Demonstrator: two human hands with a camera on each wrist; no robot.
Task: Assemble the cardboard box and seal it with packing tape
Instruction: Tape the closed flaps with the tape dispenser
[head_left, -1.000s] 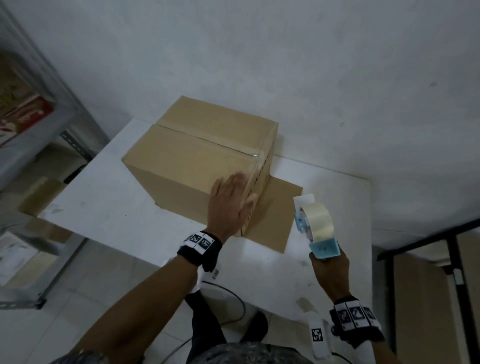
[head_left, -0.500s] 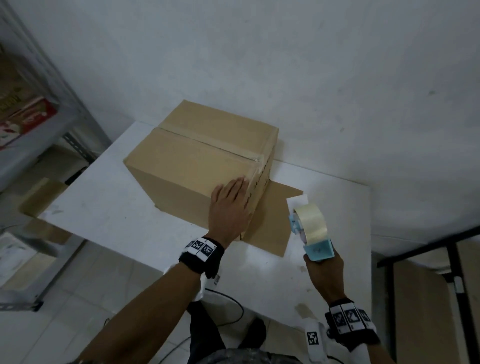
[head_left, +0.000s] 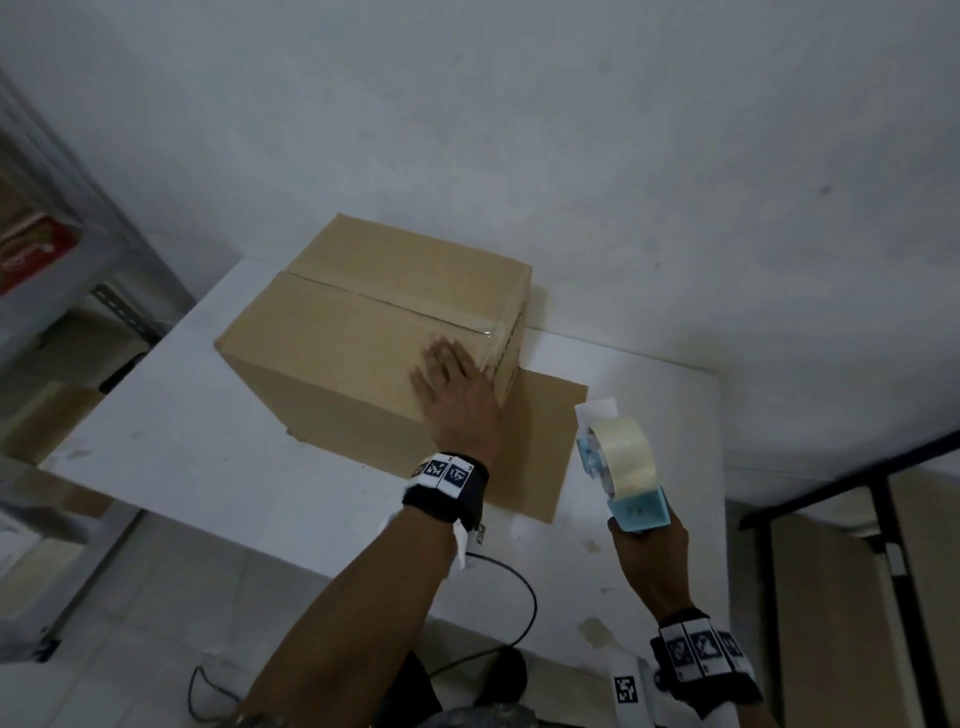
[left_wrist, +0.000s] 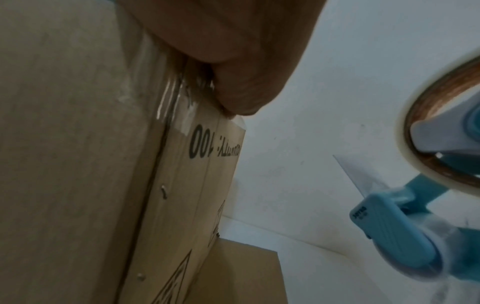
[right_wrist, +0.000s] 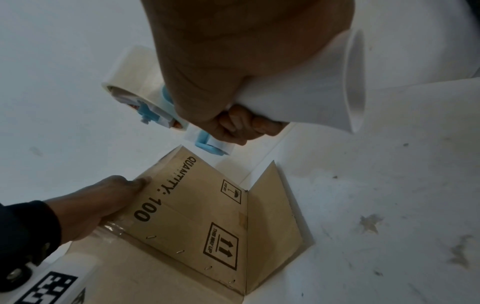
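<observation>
Box side print "QUANTITY: 100", "THIS WAY UP"

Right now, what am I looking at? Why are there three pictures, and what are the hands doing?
No machine here: a person wears three cameras. The big picture comes from a camera on the head, looking down. The other two come from cameras strapped to each wrist, looking along the hand, so things look huge and tilted.

A brown cardboard box sits on a white table. Clear tape already runs along the seam on top. One flap lies flat on the table beside the box.

The left hand rests on the box's near corner, where the tape comes over the edge. The right hand grips a blue tape dispenser holding a pale roll, held in the air beside the box.
</observation>
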